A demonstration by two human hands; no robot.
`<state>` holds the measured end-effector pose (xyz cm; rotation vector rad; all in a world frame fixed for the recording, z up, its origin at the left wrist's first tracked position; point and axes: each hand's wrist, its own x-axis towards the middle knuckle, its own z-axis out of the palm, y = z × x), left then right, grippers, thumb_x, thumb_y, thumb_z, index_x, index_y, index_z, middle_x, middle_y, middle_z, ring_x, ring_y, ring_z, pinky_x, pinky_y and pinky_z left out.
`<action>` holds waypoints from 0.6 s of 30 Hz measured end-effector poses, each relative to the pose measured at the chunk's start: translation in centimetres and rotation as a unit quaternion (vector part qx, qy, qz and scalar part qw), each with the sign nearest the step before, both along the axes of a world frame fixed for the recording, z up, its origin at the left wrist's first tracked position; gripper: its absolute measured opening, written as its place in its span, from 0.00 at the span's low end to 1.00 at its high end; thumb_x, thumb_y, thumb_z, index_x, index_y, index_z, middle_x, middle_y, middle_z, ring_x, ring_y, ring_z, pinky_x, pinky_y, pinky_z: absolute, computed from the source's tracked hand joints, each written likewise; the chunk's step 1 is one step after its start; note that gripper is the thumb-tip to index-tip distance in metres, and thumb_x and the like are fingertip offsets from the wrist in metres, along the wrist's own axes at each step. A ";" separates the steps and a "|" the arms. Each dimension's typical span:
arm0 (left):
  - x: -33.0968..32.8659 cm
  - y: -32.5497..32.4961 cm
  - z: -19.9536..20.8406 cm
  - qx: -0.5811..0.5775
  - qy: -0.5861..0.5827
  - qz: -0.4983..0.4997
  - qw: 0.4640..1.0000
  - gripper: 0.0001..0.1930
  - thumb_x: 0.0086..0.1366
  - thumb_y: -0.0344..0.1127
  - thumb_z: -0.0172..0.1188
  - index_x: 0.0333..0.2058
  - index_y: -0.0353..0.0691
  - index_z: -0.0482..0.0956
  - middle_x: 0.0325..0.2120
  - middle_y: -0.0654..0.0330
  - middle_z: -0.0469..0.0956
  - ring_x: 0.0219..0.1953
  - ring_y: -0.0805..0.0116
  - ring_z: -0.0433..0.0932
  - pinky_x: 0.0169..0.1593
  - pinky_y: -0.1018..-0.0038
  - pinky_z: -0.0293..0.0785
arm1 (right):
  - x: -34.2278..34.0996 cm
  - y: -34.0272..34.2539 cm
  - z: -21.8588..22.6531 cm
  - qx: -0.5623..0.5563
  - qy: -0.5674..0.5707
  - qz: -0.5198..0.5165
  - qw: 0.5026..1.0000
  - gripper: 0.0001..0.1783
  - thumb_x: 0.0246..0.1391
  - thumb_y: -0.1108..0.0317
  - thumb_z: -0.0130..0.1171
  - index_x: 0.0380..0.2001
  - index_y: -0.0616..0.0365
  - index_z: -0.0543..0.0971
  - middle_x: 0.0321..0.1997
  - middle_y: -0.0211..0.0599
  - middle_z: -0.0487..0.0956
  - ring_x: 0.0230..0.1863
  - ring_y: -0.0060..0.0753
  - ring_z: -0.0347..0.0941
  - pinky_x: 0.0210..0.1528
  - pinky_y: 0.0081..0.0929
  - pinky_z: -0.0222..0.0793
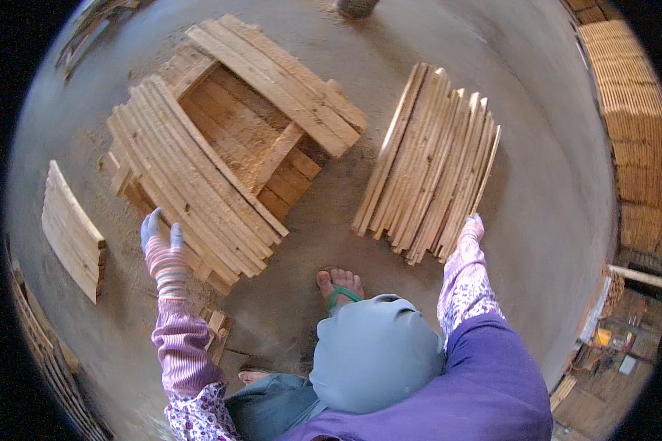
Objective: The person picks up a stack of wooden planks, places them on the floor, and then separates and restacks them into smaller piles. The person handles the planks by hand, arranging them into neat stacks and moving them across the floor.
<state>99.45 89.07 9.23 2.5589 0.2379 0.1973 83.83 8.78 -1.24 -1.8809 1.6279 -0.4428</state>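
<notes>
My left hand, in a striped knitted glove with grey-blue fingertips, has its fingers apart beside the near left side of a wooden bench. A row of pale planks lies across that bench, and no plank is in this hand. On the right, my right hand is closed at the near end of a narrow wooden slat. This slat lies along the right edge of a stack of wooden slats. The fingers of my right hand are partly hidden.
A smaller stack of boards stands on the concrete floor at left. Large piles of slats line the right edge, above assorted tools. My sandalled foot is between bench and slat stack. A dark round object stands at the far edge.
</notes>
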 end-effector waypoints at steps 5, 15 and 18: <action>-1.7 2.4 1.5 -0.197 0.090 0.069 0.974 0.33 0.63 0.36 0.65 0.66 0.43 0.64 0.59 0.46 0.70 0.60 0.52 0.71 0.64 0.62 0.66 | 8.4 12.8 5.9 -0.096 0.114 0.088 0.985 0.34 0.58 0.45 0.58 0.60 0.57 0.73 0.62 0.55 0.73 0.62 0.54 0.70 0.64 0.45 0.64; -1.7 -1.6 2.9 -0.022 0.086 0.068 0.994 0.37 0.61 0.40 0.66 0.66 0.46 0.62 0.66 0.41 0.60 0.68 0.42 0.59 0.69 0.58 0.59 | 25.9 45.0 15.1 -0.307 0.177 0.707 0.612 0.46 0.51 0.54 0.65 0.71 0.49 0.57 0.70 0.49 0.64 0.68 0.54 0.62 0.68 0.51 0.58; -1.9 -1.9 4.9 0.013 0.065 0.091 0.994 0.36 0.59 0.39 0.67 0.66 0.46 0.64 0.66 0.41 0.59 0.68 0.42 0.58 0.69 0.57 0.57 | 27.7 45.1 14.4 -0.260 0.190 0.696 0.642 0.38 0.49 0.71 0.56 0.67 0.52 0.64 0.63 0.50 0.72 0.63 0.52 0.69 0.63 0.45 0.65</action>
